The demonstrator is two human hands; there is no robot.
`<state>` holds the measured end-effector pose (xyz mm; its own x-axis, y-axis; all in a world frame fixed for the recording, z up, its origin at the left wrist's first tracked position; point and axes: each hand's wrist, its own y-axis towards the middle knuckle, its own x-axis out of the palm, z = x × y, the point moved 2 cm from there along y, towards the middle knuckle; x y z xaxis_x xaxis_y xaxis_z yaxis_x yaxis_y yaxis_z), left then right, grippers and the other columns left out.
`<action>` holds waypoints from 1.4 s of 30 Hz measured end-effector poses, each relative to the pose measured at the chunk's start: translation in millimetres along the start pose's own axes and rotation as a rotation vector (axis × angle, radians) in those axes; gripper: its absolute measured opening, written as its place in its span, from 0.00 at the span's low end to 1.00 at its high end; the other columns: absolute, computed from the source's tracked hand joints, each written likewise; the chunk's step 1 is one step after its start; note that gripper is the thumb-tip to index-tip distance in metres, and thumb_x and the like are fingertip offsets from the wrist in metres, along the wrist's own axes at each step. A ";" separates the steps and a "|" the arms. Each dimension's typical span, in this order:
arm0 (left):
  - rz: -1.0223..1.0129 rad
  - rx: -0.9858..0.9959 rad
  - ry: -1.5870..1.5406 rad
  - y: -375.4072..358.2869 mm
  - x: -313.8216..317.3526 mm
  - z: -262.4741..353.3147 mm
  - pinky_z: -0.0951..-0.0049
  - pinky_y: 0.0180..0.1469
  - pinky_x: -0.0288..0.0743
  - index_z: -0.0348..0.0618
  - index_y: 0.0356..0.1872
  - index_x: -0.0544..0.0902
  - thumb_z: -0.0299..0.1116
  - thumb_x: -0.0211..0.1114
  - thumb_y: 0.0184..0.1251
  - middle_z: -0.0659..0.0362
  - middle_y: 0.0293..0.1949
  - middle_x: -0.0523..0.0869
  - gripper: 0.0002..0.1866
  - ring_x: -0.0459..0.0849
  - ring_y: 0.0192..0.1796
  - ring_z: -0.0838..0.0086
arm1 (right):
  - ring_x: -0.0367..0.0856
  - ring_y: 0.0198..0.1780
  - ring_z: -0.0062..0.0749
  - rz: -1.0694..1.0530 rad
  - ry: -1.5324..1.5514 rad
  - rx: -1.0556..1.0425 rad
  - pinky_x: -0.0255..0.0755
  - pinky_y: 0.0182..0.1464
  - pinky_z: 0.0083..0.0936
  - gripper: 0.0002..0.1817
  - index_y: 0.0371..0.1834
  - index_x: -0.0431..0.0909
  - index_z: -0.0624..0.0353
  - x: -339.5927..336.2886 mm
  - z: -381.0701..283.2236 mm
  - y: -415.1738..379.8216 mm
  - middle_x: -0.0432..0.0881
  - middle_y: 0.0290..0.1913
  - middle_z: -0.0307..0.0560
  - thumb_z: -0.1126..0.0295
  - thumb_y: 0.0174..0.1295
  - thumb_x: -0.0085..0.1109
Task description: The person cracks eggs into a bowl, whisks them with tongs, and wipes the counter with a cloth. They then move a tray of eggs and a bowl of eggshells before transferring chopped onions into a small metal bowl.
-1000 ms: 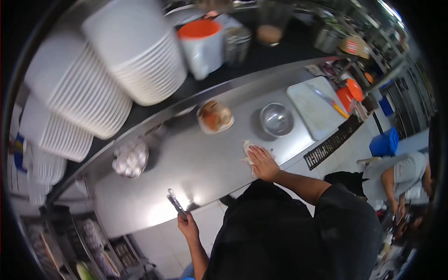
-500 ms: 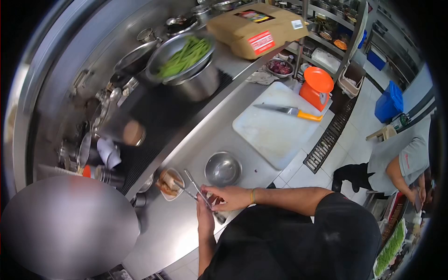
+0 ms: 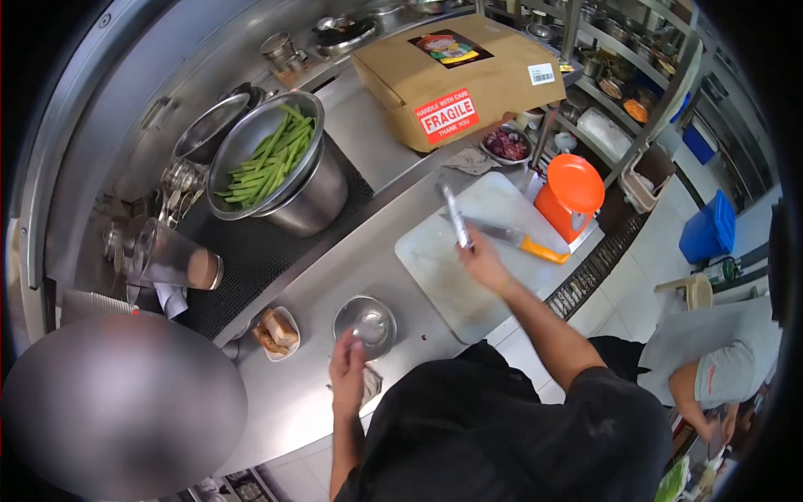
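My right hand [image 3: 483, 261] is closed round metal tongs [image 3: 454, 216], held over the white cutting board [image 3: 443, 284]. On the board, beside the tongs, lies a knife [image 3: 544, 249] with an orange handle. My left hand [image 3: 347, 368] is slightly blurred at the near side of a small metal bowl [image 3: 365, 326], its fingers apart and nothing visible in them. A crumpled cloth [image 3: 370, 385] lies by its wrist. To the left, a white dish [image 3: 279, 356] holds browned pieces of food [image 3: 276, 330].
Green beans [image 3: 272, 163] fill a bowl on a steel pot [image 3: 309, 201] upon the raised shelf. A cardboard box [image 3: 460, 75] stands farther along. Behind the board are an orange scale [image 3: 575, 184] and a bowl of purple pieces [image 3: 507, 144]. Another person [image 3: 711, 351] stands at right.
My hands have parted. The right hand has carried the tongs right and away, from beside the small bowl to over the cutting board. My left hand has moved slightly left. The view has shifted.
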<state>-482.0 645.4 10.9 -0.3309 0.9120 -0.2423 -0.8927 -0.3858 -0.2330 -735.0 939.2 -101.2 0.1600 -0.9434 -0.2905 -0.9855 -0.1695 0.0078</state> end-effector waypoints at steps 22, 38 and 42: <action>0.447 -0.184 0.748 -36.9 -34.9 -181.2 0.49 0.58 0.83 0.45 0.61 0.79 0.47 0.63 0.78 0.45 0.58 0.85 0.21 0.88 0.56 0.48 | 0.84 0.65 0.61 0.021 -0.917 -0.347 0.76 0.66 0.47 0.28 0.76 0.74 0.60 -65.8 42.6 163.8 0.83 0.68 0.66 0.70 0.73 0.64; 1.203 -0.199 -0.304 -124.7 -384.7 -262.7 0.68 0.39 0.85 0.34 0.68 0.75 0.45 0.65 0.79 0.52 0.49 0.85 0.28 0.86 0.43 0.70 | 0.76 0.70 0.66 0.235 -1.049 -0.497 0.72 0.70 0.52 0.30 0.75 0.71 0.67 -66.3 19.5 121.3 0.76 0.70 0.68 0.67 0.71 0.62; 1.146 -0.271 -0.500 -88.8 -507.8 -278.1 0.59 0.45 0.88 0.37 0.75 0.68 0.53 0.63 0.80 0.49 0.64 0.79 0.35 0.87 0.51 0.61 | 0.75 0.71 0.63 0.271 -0.891 -0.565 0.70 0.73 0.49 0.28 0.76 0.71 0.63 -9.9 -35.6 48.4 0.75 0.71 0.64 0.66 0.75 0.61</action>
<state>-149.7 177.8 -107.3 -0.9974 -0.0297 -0.0656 0.0495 -0.9446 -0.3246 -782.3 930.2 -63.9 -0.3819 -0.4620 -0.8004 -0.7770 -0.3085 0.5488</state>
